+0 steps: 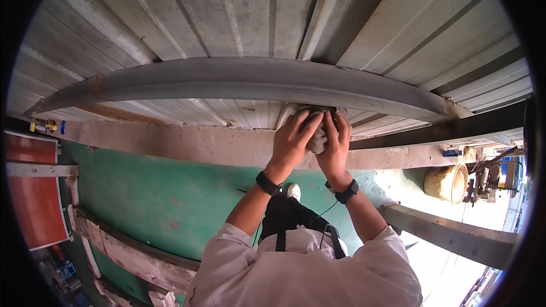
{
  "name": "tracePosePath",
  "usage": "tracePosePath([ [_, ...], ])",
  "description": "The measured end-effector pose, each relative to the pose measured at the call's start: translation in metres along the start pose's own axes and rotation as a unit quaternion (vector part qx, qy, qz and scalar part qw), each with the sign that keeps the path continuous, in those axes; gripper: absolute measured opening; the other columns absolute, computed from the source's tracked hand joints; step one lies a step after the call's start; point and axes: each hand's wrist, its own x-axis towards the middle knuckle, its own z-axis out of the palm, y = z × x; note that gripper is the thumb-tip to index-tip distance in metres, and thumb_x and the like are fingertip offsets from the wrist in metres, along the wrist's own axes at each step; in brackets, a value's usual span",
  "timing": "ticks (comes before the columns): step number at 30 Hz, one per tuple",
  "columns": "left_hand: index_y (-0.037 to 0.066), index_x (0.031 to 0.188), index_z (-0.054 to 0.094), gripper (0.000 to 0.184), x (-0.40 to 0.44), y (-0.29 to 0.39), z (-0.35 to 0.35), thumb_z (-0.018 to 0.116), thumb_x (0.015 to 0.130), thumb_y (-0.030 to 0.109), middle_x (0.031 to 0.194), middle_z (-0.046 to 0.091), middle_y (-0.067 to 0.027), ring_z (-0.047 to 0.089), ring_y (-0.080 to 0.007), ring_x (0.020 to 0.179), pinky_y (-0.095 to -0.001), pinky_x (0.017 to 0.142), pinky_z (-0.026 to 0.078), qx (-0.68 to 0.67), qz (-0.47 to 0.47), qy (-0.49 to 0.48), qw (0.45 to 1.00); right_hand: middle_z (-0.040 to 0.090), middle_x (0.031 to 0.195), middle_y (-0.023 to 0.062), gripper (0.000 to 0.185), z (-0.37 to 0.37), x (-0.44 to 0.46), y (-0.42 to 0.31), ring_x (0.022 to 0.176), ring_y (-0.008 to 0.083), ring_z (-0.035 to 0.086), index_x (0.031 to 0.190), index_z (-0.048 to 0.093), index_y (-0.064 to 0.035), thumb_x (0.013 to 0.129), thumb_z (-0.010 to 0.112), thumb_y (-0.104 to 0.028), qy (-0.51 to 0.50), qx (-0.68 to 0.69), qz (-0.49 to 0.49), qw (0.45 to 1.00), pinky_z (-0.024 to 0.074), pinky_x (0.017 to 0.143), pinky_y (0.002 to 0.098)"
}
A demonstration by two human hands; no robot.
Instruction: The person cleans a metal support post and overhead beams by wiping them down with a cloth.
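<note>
A grey, rough lump (317, 141), perhaps a crumpled cloth, is held between both hands just below the long grey metal beam (244, 79). My left hand (291, 139) curls its fingers over the lump's left side. On the other side, my right hand (335, 142) presses its fingers round the lump. The lump's upper part sits by a dark gap at the corrugated metal wall (250, 115), partly hidden by my fingers.
Below the wall runs a concrete ledge (170, 143) over a green floor (148, 193). Wooden beams (136, 250) stand at the lower left, another beam (449, 230) at the right. A yellowish bucket (446, 184) and machinery (495, 179) are at the far right.
</note>
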Motion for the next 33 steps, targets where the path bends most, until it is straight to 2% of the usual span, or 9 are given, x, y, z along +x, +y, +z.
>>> tracePosePath([
  [3, 0.015, 0.127, 0.056, 0.067, -0.008, -0.002, -0.020, 0.069, 0.063, -0.003, 0.116, 0.056, -0.0133, 0.060, -0.0340, 0.096, -0.0417, 0.075, 0.055, 0.010, -0.016, 0.023, 1.000, 0.046, 0.129, 0.0176, 0.078, 0.001, 0.003, -0.015, 0.116, 0.0412, 0.046, 0.133, 0.051, -0.0077, 0.059, 0.067, 0.008, -0.037, 0.051, -0.034, 0.997, 0.0445, 0.094, 0.0469],
  [8, 0.016, 0.125, 0.059, 0.062, 0.023, 0.026, -0.019, 0.069, 0.066, 0.001, 0.116, 0.057, -0.0131, 0.062, -0.0340, 0.096, -0.0403, 0.074, 0.056, -0.008, 0.047, 0.102, 0.994, 0.049, 0.128, 0.0192, 0.064, -0.027, 0.021, -0.014, 0.116, 0.0404, 0.048, 0.130, 0.054, -0.0038, 0.068, 0.069, 0.000, 0.068, 0.057, -0.100, 0.991, 0.0415, 0.096, 0.0464],
  [10, 0.011, 0.118, 0.062, 0.052, 0.043, 0.040, 0.002, 0.069, 0.068, -0.001, 0.113, 0.059, -0.0115, 0.063, -0.0330, 0.098, -0.0407, 0.076, 0.055, -0.030, 0.025, 0.043, 0.998, 0.051, 0.128, 0.0197, 0.057, -0.035, 0.022, 0.005, 0.116, 0.0384, 0.050, 0.127, 0.055, -0.0014, 0.072, 0.067, 0.001, 0.105, 0.031, -0.035, 0.993, 0.0419, 0.097, 0.0449],
  [12, 0.010, 0.117, 0.061, 0.053, 0.044, 0.056, 0.033, 0.065, 0.067, -0.004, 0.114, 0.059, -0.0118, 0.061, -0.0338, 0.100, -0.0404, 0.077, 0.055, -0.056, 0.009, 0.076, 0.996, 0.052, 0.126, 0.0191, 0.055, -0.045, 0.020, 0.030, 0.114, 0.0364, 0.052, 0.126, 0.056, -0.0010, 0.072, 0.068, 0.002, 0.109, 0.024, -0.038, 0.993, 0.0439, 0.096, 0.0432],
  [19, 0.011, 0.121, 0.057, 0.064, -0.020, 0.041, 0.097, 0.069, 0.060, -0.006, 0.115, 0.057, -0.0101, 0.060, -0.0329, 0.100, -0.0388, 0.076, 0.055, -0.040, -0.095, -0.035, 0.994, 0.055, 0.118, 0.0177, 0.053, -0.019, -0.036, 0.098, 0.109, 0.0370, 0.055, 0.124, 0.059, -0.0065, 0.072, 0.067, 0.001, 0.000, 0.001, 0.054, 0.999, 0.0486, 0.090, 0.0426],
  [23, 0.011, 0.122, 0.055, 0.064, -0.045, 0.029, 0.103, 0.065, 0.062, -0.011, 0.118, 0.056, -0.0086, 0.059, -0.0325, 0.103, -0.0400, 0.079, 0.055, -0.023, -0.146, -0.097, 0.984, 0.054, 0.124, 0.0176, 0.054, -0.002, -0.051, 0.108, 0.114, 0.0382, 0.054, 0.126, 0.056, -0.0082, 0.074, 0.066, 0.000, -0.077, 0.027, 0.086, 0.993, 0.0486, 0.092, 0.0422],
  [27, 0.011, 0.123, 0.056, 0.066, -0.003, 0.062, 0.072, 0.065, 0.061, -0.012, 0.118, 0.057, -0.0098, 0.059, -0.0328, 0.102, -0.0396, 0.078, 0.054, -0.020, -0.089, -0.030, 0.995, 0.055, 0.125, 0.0183, 0.054, -0.038, -0.016, 0.082, 0.113, 0.0379, 0.055, 0.126, 0.056, -0.0055, 0.073, 0.067, 0.000, -0.006, 0.072, 0.015, 0.997, 0.0485, 0.092, 0.0415],
  [31, 0.012, 0.123, 0.058, 0.067, 0.046, 0.093, 0.062, 0.072, 0.060, -0.004, 0.117, 0.057, -0.0100, 0.061, -0.0311, 0.096, -0.0390, 0.075, 0.055, -0.035, 0.039, 0.053, 0.997, 0.054, 0.123, 0.0193, 0.056, -0.081, 0.019, 0.065, 0.113, 0.0357, 0.054, 0.126, 0.056, -0.0026, 0.072, 0.070, -0.002, 0.130, 0.072, -0.046, 0.988, 0.0463, 0.094, 0.0406],
  [33, 0.013, 0.122, 0.059, 0.062, 0.058, 0.098, 0.067, 0.070, 0.063, -0.001, 0.113, 0.057, -0.0098, 0.060, -0.0311, 0.096, -0.0376, 0.074, 0.055, -0.033, 0.051, 0.054, 0.997, 0.054, 0.121, 0.0192, 0.054, -0.083, 0.024, 0.070, 0.112, 0.0359, 0.054, 0.125, 0.057, -0.0023, 0.072, 0.071, -0.005, 0.172, 0.065, -0.048, 0.982, 0.0460, 0.093, 0.0421],
])
